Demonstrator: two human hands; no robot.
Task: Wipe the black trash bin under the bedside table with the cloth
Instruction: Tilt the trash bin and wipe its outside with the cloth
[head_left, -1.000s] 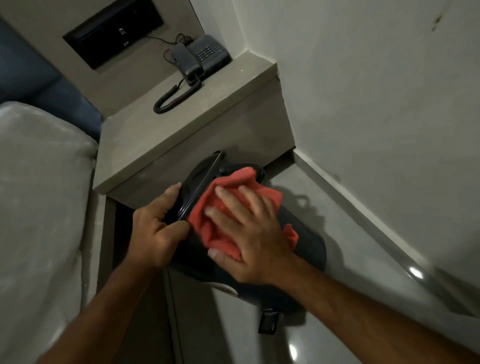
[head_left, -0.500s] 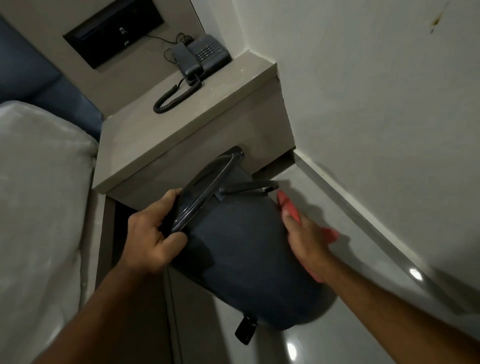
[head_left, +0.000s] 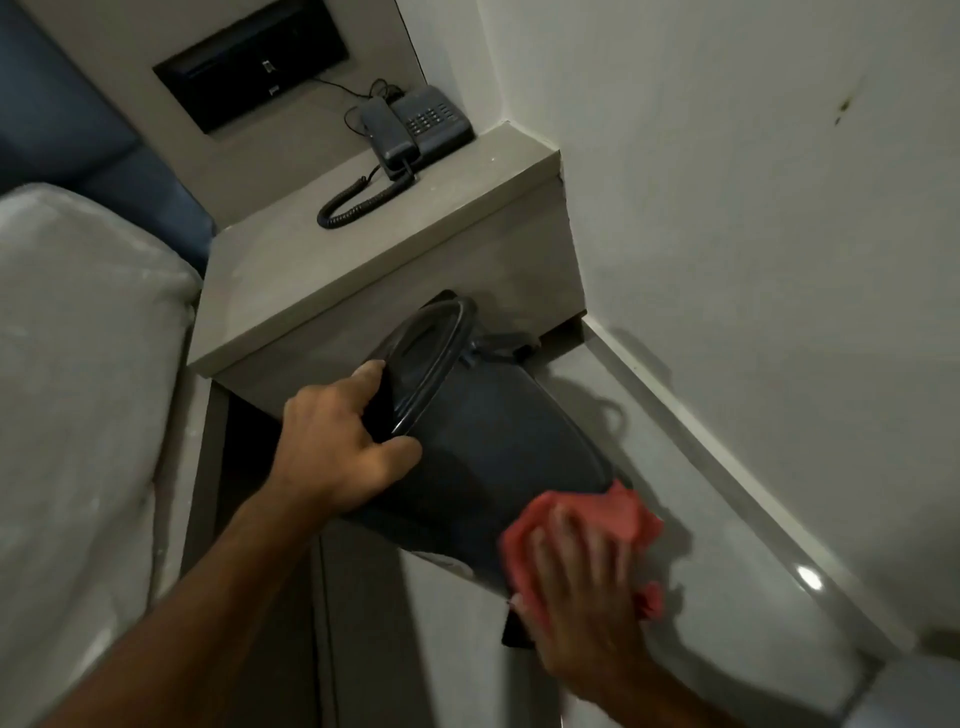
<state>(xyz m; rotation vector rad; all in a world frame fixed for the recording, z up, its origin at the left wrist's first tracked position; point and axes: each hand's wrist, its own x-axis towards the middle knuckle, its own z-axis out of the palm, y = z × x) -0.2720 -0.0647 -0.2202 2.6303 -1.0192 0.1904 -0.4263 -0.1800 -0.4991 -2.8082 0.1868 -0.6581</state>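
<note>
The black trash bin (head_left: 493, 457) is tilted, lifted off the floor in front of the bedside table (head_left: 363, 270), its lidded top pointing up toward the table. My left hand (head_left: 343, 447) grips the bin's rim and lid at the upper left. My right hand (head_left: 582, 587) presses a red cloth (head_left: 602, 519) flat against the bin's lower end near its base; the hand is motion-blurred. A black pedal part (head_left: 514, 631) shows below the cloth.
A black corded telephone (head_left: 421, 127) sits at the back of the bedside table. A white bed (head_left: 78, 415) runs along the left. The white wall (head_left: 753, 208) and its skirting close off the right, above a glossy tiled floor (head_left: 727, 571).
My right hand with the cloth went from the bin's upper side, round its right side, down to the base end. The bin has tipped further and my left hand keeps its grip.
</note>
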